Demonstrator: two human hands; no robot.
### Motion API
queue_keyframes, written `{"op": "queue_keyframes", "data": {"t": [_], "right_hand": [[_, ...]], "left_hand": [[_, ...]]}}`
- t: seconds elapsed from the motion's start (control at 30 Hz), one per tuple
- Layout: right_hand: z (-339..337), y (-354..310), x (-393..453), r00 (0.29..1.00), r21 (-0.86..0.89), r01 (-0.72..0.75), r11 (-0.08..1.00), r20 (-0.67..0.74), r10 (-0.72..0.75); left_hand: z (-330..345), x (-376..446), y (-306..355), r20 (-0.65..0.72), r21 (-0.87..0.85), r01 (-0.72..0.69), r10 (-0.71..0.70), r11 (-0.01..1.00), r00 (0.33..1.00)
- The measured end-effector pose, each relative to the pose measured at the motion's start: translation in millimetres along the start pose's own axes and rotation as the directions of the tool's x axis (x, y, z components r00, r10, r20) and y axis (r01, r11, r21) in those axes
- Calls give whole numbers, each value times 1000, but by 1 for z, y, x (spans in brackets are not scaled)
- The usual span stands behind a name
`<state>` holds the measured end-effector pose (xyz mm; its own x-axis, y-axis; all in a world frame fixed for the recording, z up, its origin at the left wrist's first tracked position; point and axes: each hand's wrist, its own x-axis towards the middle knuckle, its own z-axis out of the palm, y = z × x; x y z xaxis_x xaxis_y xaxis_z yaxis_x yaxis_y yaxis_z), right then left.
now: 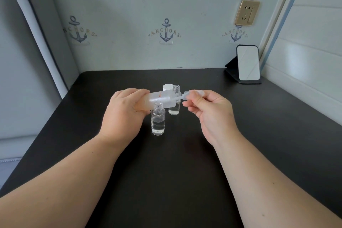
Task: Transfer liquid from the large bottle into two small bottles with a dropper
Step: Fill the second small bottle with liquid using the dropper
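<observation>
Left hand (pixel 125 111) wrapped around the large frosted bottle (pixel 159 99), held tilted almost flat above the middle of the dark desk (pixel 185 172), neck aimed toward the right. Right hand (pixel 207 111) pinching the translucent dropper (pixel 192 94) between thumb and fingers, its tip set at the mouth of the large bottle; whether the tip sat inside the neck could not be told. Both grips clenched on their things, neither released.

Under the tilted bottle, two small clear bottles standing upright and uncapped on the desk. Nearer small bottle (pixel 157 120) just in front of the large bottle's body, roughly a third full of clear liquid. Farther small bottle (pixel 175 101) partly hidden behind the large bottle's neck, holding a shallower layer of liquid. White cap (pixel 167 87) lying on the desk just behind the large bottle, toward the far edge.

At the far right corner of the desk, a small mirror (pixel 248 63) propped on a black stand. On the wall above it, a gold-framed socket (pixel 247 13). Anchor prints (pixel 166 31) across the wallpaper behind the far edge.
</observation>
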<state>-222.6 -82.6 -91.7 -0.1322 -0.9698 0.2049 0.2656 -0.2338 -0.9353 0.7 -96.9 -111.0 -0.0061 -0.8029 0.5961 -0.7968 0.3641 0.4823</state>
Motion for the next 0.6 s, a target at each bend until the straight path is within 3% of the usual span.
{"op": "queue_keyframes", "data": {"t": [0.6], "right_hand": [[-3, -7, -1, 995, 121, -94, 988, -2, 95]], "left_hand": [[-1, -1, 1, -8, -2, 9, -9, 1000, 1000]]}}
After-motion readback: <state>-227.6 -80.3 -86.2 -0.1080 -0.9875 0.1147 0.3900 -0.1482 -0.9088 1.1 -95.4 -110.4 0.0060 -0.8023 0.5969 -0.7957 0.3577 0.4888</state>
